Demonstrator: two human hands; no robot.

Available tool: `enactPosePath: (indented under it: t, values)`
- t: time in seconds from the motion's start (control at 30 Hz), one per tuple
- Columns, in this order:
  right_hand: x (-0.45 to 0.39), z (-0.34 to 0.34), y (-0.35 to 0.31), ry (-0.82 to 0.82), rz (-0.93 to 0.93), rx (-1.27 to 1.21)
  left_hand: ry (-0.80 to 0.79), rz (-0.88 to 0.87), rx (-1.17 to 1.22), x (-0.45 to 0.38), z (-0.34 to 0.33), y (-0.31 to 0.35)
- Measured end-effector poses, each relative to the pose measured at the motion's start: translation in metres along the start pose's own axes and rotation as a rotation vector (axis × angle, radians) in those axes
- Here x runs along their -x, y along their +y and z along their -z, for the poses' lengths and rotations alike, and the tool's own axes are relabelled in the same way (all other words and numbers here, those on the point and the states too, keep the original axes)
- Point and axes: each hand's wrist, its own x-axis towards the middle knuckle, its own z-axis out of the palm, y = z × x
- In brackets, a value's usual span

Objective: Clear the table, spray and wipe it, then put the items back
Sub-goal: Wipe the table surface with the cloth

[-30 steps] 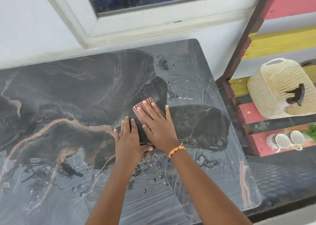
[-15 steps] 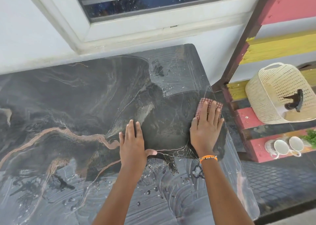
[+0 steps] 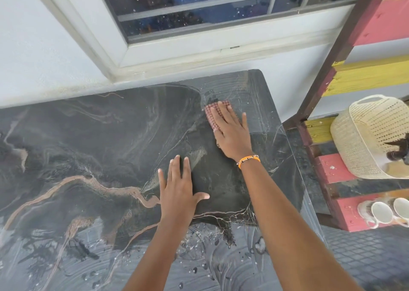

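The table [image 3: 88, 158] has a dark marbled top with tan veins, streaked with wet smears and droplets along its near part. A red checked cloth [image 3: 212, 116] lies flat near the far right corner, partly covered.

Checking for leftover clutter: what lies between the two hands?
Only bare tabletop, a dark wiped patch, lies between the left hand and the right hand pressing the cloth, in the head view.

Home patio: window [image 3: 199, 9], cups [image 3: 389, 213], basket [image 3: 365, 140]
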Motion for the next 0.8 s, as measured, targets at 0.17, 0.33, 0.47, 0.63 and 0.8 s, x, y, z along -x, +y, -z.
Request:
enactPosePath:
  t: [0.17,0.33,0.47,0.63,0.8]
  values:
    - [0.019,0.032,0.077,0.096,-0.293,-0.009,-0.036,-0.052,-0.021,-0.027,0.007,0.002]
    - [0.063,0.021,0.059,0.179,-0.46,-0.03,-0.068,-0.053,0.039,-0.031,0.007,0.001]
    - [0.043,-0.006,-0.006,0.084,-0.214,-0.027,-0.064,-0.06,0.046,-0.034,0.004,-0.001]
    - [-0.031,-0.015,-0.041,-0.052,0.131,-0.002,-0.068,-0.043,0.01,-0.04,0.004,-0.002]
    - [-0.069,0.006,0.009,-0.005,0.068,0.017,-0.001,0.002,-0.006,-0.056,0.014,-0.005]
